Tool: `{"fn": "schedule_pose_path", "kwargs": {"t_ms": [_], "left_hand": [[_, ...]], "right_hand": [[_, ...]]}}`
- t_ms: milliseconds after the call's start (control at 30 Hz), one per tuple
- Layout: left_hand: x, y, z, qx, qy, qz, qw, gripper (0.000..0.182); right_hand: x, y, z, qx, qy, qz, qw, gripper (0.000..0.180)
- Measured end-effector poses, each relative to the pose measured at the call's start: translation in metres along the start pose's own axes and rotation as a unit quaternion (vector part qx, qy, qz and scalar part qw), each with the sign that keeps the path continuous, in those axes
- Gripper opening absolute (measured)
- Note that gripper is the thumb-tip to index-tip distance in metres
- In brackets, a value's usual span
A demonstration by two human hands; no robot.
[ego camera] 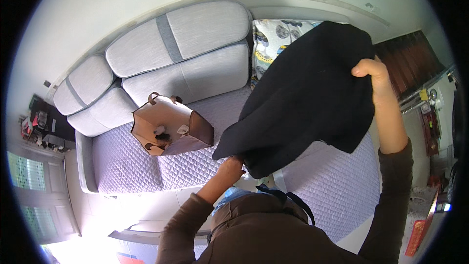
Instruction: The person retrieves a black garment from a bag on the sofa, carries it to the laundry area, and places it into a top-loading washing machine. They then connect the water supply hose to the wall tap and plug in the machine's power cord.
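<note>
A black cloth garment (304, 95) hangs spread between my two hands above the sofa. My right hand (372, 75) grips its right edge, held high, with the thumb on top of the fabric. Down at the lower left corner of the cloth, my left hand (231, 170) is closed on it. To the left of the garment a paper shopping bag (201, 130) with brown handles lies tilted on the sofa seat, its mouth towards me. Inside the bag are a few small white and dark items, too small to name. What kind of garment it is cannot be told.
The grey sofa (209, 25) has a quilted seat cover (124, 161) and extends round to the right. A patterned cushion (265, 40) stands partly behind the cloth. A dark shelf (55, 121) with various items is at the far left, near a window (27, 172).
</note>
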State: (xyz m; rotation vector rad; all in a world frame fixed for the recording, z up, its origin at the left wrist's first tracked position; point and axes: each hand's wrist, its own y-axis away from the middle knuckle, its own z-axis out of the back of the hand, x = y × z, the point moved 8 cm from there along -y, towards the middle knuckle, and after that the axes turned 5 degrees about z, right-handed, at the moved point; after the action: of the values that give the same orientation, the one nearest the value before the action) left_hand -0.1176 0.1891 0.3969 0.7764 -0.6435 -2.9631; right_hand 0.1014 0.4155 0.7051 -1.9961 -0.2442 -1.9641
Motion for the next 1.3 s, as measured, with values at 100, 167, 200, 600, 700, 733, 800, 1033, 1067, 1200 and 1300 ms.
{"fn": "schedule_pose_path", "kwargs": {"t_ms": [100, 167, 200, 600, 700, 733, 800, 1033, 1067, 1200, 1300], "left_hand": [[0.047, 0.016, -0.005, -0.134, 0.12, 0.042, 0.983, 0.03], [0.054, 0.018, 0.006, -0.21, 0.14, 0.033, 0.967, 0.027], [0.062, 0.011, 0.008, -0.192, 0.164, 0.081, 0.964, 0.029], [0.133, 0.019, -0.042, -0.203, 0.317, 0.23, 0.898, 0.034], [0.152, -0.009, -0.091, -0.221, 0.307, 0.26, 0.888, 0.032], [0.161, -0.022, -0.106, -0.225, 0.281, 0.27, 0.893, 0.032], [0.176, -0.051, -0.131, -0.209, 0.258, 0.269, 0.904, 0.036], [0.104, -0.088, -0.028, -0.153, 0.444, 0.101, 0.877, 0.131], [0.068, -0.08, 0.019, -0.167, 0.496, 0.02, 0.852, 0.133], [-0.086, -0.042, 0.15, -0.357, 0.236, -0.193, 0.883, 0.141], [-0.114, -0.049, 0.172, -0.432, 0.155, -0.084, 0.885, 0.142]], "right_hand": [[0.023, -0.007, -0.023, 0.05, -0.008, 0.015, 0.999, 0.011], [0.029, -0.022, -0.005, 0.052, 0.026, 0.066, 0.996, 0.011], [0.029, -0.027, 0.001, 0.048, 0.023, 0.066, 0.996, 0.011], [0.009, -0.045, -0.039, 0.077, -0.032, -0.008, 0.996, 0.027], [0.014, -0.051, -0.031, 0.088, -0.008, -0.007, 0.996, 0.033], [0.016, -0.055, -0.028, 0.092, 0.006, 0.001, 0.996, 0.032], [0.017, -0.063, -0.021, 0.105, 0.026, 0.007, 0.994, 0.028], [0.0, -0.093, 0.018, 0.171, 0.054, -0.017, 0.984, 0.008], [0.006, -0.09, 0.019, 0.186, 0.06, -0.005, 0.981, 0.011], [0.043, -0.047, -0.01, 0.259, 0.086, 0.029, 0.962, 0.058], [0.084, -0.005, -0.059, 0.384, 0.017, 0.036, 0.922, 0.075]]}}
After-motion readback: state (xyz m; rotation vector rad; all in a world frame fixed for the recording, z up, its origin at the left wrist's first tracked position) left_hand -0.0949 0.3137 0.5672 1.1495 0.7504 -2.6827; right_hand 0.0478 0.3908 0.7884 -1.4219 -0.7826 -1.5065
